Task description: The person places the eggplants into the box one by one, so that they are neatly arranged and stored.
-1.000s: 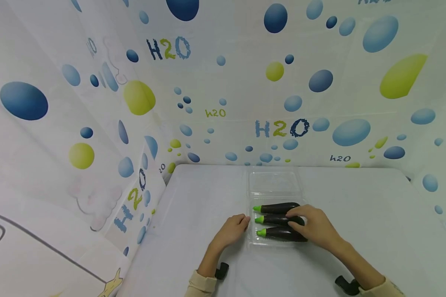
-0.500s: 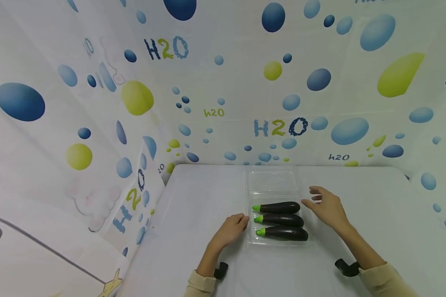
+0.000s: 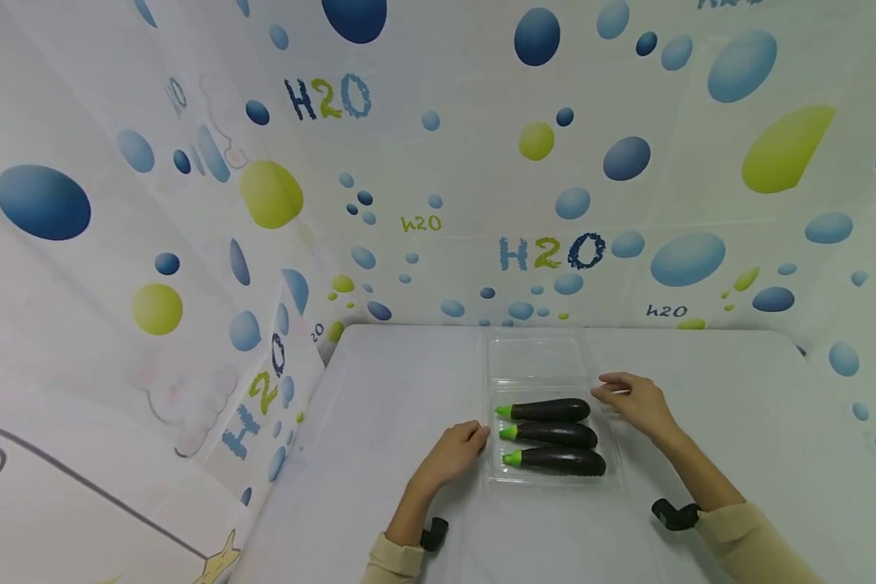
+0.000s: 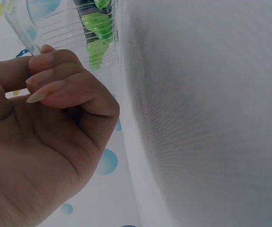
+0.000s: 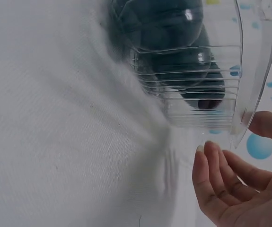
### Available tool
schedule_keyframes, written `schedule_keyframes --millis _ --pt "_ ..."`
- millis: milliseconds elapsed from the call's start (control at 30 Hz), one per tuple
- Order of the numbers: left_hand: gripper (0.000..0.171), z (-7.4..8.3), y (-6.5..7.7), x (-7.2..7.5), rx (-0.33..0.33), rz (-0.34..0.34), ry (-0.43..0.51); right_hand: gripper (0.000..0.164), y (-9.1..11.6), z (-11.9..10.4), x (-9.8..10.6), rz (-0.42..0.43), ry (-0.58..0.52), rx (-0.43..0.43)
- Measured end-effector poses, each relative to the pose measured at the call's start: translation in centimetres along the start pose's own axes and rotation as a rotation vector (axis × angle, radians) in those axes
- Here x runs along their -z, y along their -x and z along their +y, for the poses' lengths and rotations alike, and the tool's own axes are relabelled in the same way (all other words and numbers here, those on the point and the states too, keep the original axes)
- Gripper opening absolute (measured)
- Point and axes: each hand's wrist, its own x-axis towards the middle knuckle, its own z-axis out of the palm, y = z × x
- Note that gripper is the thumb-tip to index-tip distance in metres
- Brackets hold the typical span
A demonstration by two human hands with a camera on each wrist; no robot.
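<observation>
A clear plastic clamshell box [image 3: 547, 479] holds three dark eggplants with green stems: a far eggplant [image 3: 551, 410], a middle eggplant [image 3: 555, 435] and a near eggplant [image 3: 564, 461]. All lie side by side, stems to the left. My left hand [image 3: 456, 450] pinches the box's left rim between thumb and curled fingers, as the left wrist view shows. At the right side is my right hand [image 3: 637, 403], its thumb by the rim of the box [image 5: 240, 80] and its other fingers loosely bent below, apart from the wall. The right hand holds no eggplant.
The box's transparent lid [image 3: 536, 357] lies folded back toward the far table edge. Underneath is a white table [image 3: 401, 373]. Behind and to the left hangs a white sheet [image 3: 467, 162] printed with blue and green drops. Each wrist carries a black strap mount [image 3: 675, 515].
My right hand has let go of the middle eggplant, moved away to the right, then come slightly back toward the box's right rim. My left hand has stayed in place.
</observation>
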Motion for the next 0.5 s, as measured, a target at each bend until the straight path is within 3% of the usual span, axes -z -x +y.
schedule_keyframes --millis 167,367,500 --pt "0.032 -0.1 -0.2 0.1 -0.007 -0.003 0.042 0.052 -0.4 0.4 0.3 -0.056 -0.181 -0.068" --pt "0.023 -0.3 -1.0 0.6 0.001 -0.011 0.169 0.049 -0.8 0.9 0.4 -0.107 -0.282 -0.132" --pt "0.027 -0.4 -2.0 0.8 0.003 0.006 0.182 0.053 -1.0 1.3 0.6 -0.148 -0.324 -0.168"
